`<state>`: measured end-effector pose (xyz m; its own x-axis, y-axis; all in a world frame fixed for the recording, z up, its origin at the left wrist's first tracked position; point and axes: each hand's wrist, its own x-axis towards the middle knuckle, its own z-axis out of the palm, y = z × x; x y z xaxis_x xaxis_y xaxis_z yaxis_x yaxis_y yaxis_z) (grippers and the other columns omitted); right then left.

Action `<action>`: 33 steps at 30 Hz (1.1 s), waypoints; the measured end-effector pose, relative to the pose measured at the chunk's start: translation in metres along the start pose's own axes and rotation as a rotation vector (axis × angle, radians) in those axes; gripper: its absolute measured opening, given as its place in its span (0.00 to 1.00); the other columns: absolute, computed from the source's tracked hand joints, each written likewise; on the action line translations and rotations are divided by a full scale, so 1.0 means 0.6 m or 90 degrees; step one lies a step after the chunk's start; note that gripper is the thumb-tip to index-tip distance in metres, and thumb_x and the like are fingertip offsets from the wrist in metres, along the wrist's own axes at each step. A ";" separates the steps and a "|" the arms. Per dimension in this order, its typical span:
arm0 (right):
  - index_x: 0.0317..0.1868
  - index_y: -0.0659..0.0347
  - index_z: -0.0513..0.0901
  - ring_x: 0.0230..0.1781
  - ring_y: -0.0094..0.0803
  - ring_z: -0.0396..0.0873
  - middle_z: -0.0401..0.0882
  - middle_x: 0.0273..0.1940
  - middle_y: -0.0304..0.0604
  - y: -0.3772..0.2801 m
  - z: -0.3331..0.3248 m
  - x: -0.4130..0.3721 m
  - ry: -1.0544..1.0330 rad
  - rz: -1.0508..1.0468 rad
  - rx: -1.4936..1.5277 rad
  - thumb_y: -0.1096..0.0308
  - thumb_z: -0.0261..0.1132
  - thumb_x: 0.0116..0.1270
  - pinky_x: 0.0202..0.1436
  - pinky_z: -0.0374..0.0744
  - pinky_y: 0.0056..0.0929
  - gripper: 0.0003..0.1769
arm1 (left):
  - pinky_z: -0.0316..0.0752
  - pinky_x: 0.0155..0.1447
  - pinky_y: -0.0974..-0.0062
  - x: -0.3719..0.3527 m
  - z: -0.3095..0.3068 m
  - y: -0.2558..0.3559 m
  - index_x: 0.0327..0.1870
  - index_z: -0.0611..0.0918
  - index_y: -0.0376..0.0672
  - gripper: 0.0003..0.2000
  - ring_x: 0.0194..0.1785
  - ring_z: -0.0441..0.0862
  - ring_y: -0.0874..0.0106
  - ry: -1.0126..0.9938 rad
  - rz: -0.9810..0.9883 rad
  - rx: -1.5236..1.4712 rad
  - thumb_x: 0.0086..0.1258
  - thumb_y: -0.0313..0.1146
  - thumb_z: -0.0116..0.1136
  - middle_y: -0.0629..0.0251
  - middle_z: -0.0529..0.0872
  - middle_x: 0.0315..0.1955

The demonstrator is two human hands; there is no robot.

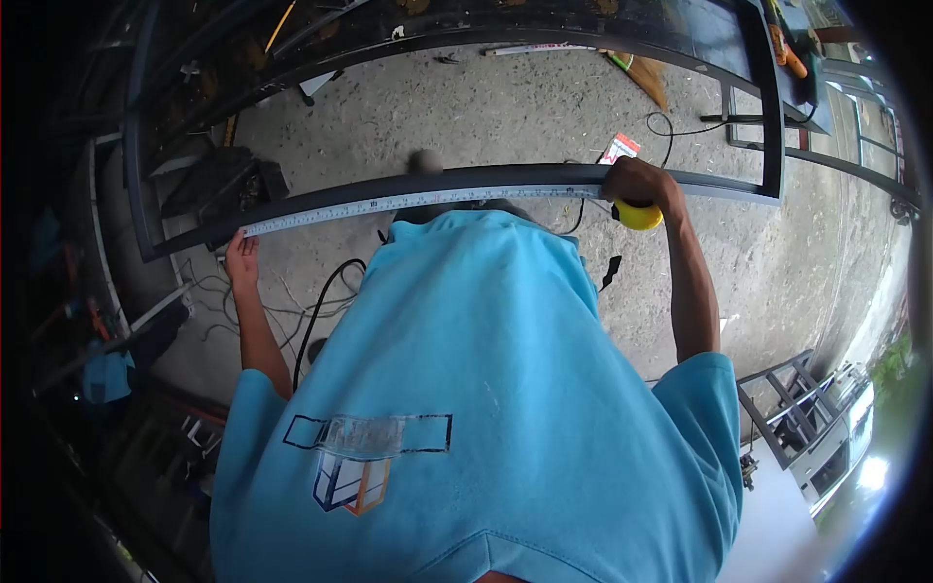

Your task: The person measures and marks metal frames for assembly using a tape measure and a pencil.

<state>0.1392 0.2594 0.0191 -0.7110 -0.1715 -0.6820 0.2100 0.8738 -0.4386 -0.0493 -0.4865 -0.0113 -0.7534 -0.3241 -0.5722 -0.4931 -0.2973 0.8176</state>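
A dark metal frame lies on the concrete floor in front of me, and a white tape blade is stretched along its near bar. My left hand pinches the blade's end at the left end of that bar. At the right, my right hand presses down on the bar and grips the yellow tape measure case. My blue shirt hides the floor below the bar's middle.
Black cables trail over the concrete near my left arm. Another grey metal frame lies at the lower right. Tools and dark clutter sit at the left, a broom and more frame bars at the top.
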 end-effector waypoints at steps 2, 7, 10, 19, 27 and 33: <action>0.34 0.60 0.85 0.37 0.39 0.81 0.83 0.36 0.47 -0.016 -0.020 -0.011 -0.041 0.009 -0.044 0.60 0.60 0.56 0.45 0.78 0.31 0.14 | 0.75 0.55 0.68 -0.014 0.006 0.005 0.44 0.77 0.34 0.11 0.44 0.79 0.67 0.021 -0.001 0.013 0.62 0.27 0.59 0.58 0.81 0.40; 0.37 0.61 0.85 0.38 0.38 0.80 0.83 0.36 0.46 -0.069 -0.047 -0.020 -0.075 0.146 -0.058 0.60 0.62 0.55 0.45 0.77 0.31 0.14 | 0.77 0.54 0.68 -0.022 0.027 0.009 0.43 0.77 0.34 0.10 0.43 0.79 0.68 0.052 -0.001 0.013 0.62 0.26 0.59 0.58 0.81 0.40; 0.37 0.61 0.85 0.39 0.38 0.79 0.82 0.38 0.47 -0.057 -0.038 -0.017 -0.063 0.168 -0.038 0.61 0.63 0.54 0.46 0.77 0.32 0.15 | 0.76 0.54 0.68 -0.016 0.019 0.009 0.44 0.77 0.34 0.11 0.43 0.79 0.68 0.046 -0.003 0.024 0.62 0.26 0.59 0.59 0.80 0.40; 0.36 0.57 0.85 0.47 0.39 0.75 0.81 0.41 0.44 -0.008 -0.019 -0.002 -0.100 0.045 -0.096 0.61 0.64 0.53 0.51 0.75 0.32 0.13 | 0.76 0.55 0.68 -0.013 0.017 0.011 0.45 0.76 0.33 0.12 0.45 0.77 0.68 0.051 -0.011 0.028 0.62 0.26 0.60 0.59 0.77 0.42; 0.37 0.60 0.86 0.39 0.37 0.80 0.82 0.40 0.46 -0.070 -0.049 -0.034 -0.048 0.168 0.038 0.61 0.62 0.53 0.46 0.77 0.33 0.14 | 0.74 0.56 0.69 -0.031 0.032 0.019 0.46 0.73 0.31 0.13 0.48 0.74 0.66 0.077 -0.033 -0.015 0.62 0.24 0.59 0.55 0.74 0.44; 0.38 0.62 0.85 0.35 0.40 0.82 0.84 0.37 0.47 -0.098 -0.051 -0.069 0.056 0.147 0.029 0.61 0.61 0.57 0.45 0.77 0.34 0.15 | 0.73 0.60 0.64 -0.041 0.046 0.012 0.46 0.74 0.34 0.14 0.52 0.76 0.62 0.081 -0.073 0.002 0.62 0.29 0.59 0.51 0.75 0.48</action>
<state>0.1359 0.2289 0.0911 -0.6960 0.0724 -0.7144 0.4020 0.8636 -0.3042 -0.0462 -0.4557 0.0106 -0.6311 -0.3995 -0.6650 -0.5740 -0.3361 0.7467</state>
